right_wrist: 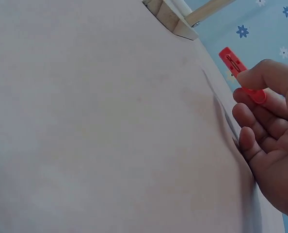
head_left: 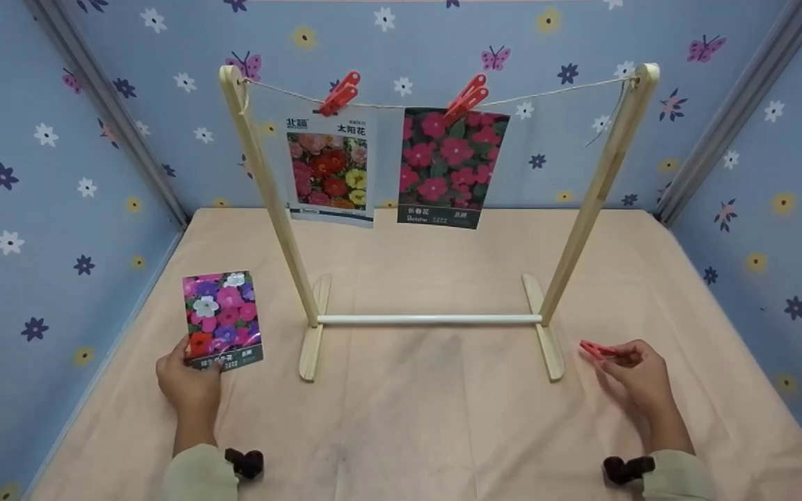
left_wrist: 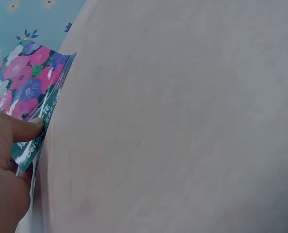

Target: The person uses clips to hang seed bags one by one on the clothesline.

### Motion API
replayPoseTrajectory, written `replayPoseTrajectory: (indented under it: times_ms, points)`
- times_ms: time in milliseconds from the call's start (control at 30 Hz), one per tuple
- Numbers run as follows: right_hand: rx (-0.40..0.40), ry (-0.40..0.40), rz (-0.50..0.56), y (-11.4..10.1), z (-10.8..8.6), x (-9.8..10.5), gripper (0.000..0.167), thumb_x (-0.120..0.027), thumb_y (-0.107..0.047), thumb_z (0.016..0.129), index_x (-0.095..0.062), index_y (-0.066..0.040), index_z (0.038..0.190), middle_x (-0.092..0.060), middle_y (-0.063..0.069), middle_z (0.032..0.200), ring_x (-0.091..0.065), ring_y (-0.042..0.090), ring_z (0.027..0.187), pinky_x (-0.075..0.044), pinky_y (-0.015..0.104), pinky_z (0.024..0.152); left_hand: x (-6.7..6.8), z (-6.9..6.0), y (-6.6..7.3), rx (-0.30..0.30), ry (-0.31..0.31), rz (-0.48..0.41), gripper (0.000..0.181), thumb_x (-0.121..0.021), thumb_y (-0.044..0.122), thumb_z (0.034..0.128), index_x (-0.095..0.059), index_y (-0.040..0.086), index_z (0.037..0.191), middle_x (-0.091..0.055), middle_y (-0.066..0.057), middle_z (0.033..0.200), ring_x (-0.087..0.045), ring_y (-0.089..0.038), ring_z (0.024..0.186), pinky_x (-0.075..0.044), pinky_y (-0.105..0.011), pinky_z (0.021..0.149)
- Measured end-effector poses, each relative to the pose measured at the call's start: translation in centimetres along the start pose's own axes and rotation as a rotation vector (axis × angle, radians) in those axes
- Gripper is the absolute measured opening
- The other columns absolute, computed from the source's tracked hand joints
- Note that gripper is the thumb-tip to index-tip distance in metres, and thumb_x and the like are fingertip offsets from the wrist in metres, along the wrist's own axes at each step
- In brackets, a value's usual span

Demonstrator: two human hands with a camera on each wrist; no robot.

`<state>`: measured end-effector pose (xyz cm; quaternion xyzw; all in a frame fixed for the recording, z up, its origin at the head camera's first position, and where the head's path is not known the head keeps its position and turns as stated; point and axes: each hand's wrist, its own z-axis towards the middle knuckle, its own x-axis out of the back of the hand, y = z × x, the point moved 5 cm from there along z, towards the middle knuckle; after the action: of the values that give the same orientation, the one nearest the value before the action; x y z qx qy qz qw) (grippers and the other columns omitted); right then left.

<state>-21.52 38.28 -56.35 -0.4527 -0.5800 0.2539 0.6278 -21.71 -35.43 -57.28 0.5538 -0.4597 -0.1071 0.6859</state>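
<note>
A seed packet (head_left: 223,313) with pink, purple and white flowers is held by its lower edge in my left hand (head_left: 191,386). In the left wrist view the thumb lies across the front of the packet (left_wrist: 25,87), with fingers behind it. My right hand (head_left: 641,376) pinches a red clothespin (head_left: 596,349) between thumb and forefinger, right of the stand; the right wrist view shows the clothespin (right_wrist: 233,63) pointing away from the palm. Two other packets, one white-bordered (head_left: 330,170) and one with magenta flowers (head_left: 451,167), hang from the string (head_left: 547,92) by red clothespins (head_left: 340,94).
A wooden stand with a left post (head_left: 272,202), a right post (head_left: 599,188) and a white crossbar (head_left: 429,320) is between the hands, on a peach cloth (head_left: 401,417). Flower-patterned blue walls (head_left: 429,42) enclose the back and sides.
</note>
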Motion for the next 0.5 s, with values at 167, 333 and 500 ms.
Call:
replayPoseTrajectory:
  times_ms: [167, 333, 500]
  points:
    - [0.009, 0.012, 0.067, 0.0, -0.1, 0.2, 0.037, -0.074, -0.002, 0.084, -0.056, 0.002, 0.115, -0.062, 0.017, 0.115, -0.061, 0.006, 0.089, -0.053, 0.015, 0.076, 0.2, 0.0, -0.2, -0.001, 0.02, -0.023, 0.065, -0.063, -0.003, 0.0907, -0.039, 0.01, 0.15, -0.038, -0.018, 0.135, -0.041, -0.028, 0.122, -0.04, -0.038, 0.108]
    - [-0.001, 0.038, 0.112, 0.0, -0.2, 0.5, 0.036, -0.075, 0.001, 0.082, -0.057, 0.003, 0.113, -0.065, 0.008, 0.105, -0.061, 0.007, 0.086, -0.055, 0.018, 0.073, 0.9, 0.1, -0.5, -0.008, 0.051, -0.071, 0.057, -0.055, -0.006, 0.0935, -0.044, 0.01, 0.147, -0.042, -0.017, 0.128, -0.047, -0.028, 0.118, -0.043, -0.038, 0.104]
    - [-0.008, 0.042, 0.178, -0.1, -0.3, 0.7, 0.039, -0.077, -0.005, 0.083, -0.056, 0.004, 0.114, -0.065, -0.001, 0.096, -0.062, 0.007, 0.083, -0.056, 0.021, 0.071, 1.6, 0.1, -0.5, -0.005, 0.07, -0.103, 0.055, -0.052, -0.011, 0.0911, -0.052, 0.01, 0.141, -0.049, -0.013, 0.124, -0.05, -0.021, 0.11, -0.047, -0.031, 0.099]
